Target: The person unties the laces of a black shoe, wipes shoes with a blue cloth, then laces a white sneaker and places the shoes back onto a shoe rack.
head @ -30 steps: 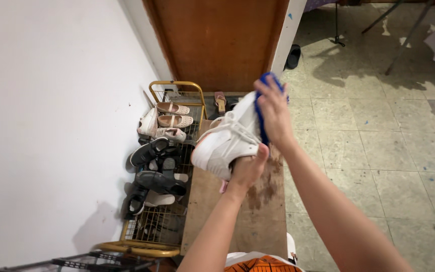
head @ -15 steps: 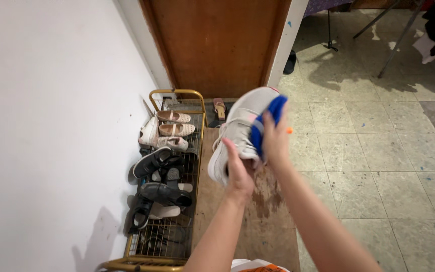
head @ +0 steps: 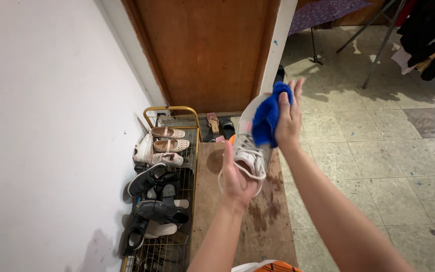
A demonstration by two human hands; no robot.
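Note:
My left hand grips a white lace-up sneaker from below and holds it up over a wooden bench, toe pointing away from me. My right hand presses a blue cloth against the right side of the sneaker near its toe. Loose white laces hang down beside my left wrist. The far side of the shoe is hidden behind the cloth.
A gold wire shoe rack stands along the white wall at the left, holding beige flats, white sneakers and black sandals. A brown door is ahead. Tiled floor lies to the right, with a metal stand and hanging clothes at the top right.
The sneaker has turned from lying sideways to toe pointing away. My right hand with the blue cloth has slid up toward the toe. My view has tilted upward.

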